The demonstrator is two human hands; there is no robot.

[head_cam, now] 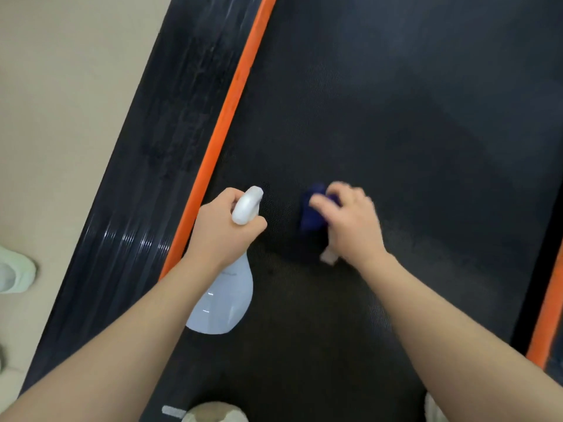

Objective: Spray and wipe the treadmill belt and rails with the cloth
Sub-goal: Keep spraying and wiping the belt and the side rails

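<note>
Cloth (313,210) under right hand (350,222) grip on belt (396,117), left hand (222,229) w/ bottle (225,296).

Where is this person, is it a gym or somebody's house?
Hard to tell which: a gym or home workout spot. The dark treadmill belt with orange rails fills the view, on a plain beige floor, with a pale shoe beside it.

bottle (224,295) L over belt (396,117) edge | cloth (313,213) R on belt | rail (170,132) L of belt

head view, steeply downward, close over belt (380,123)
</note>
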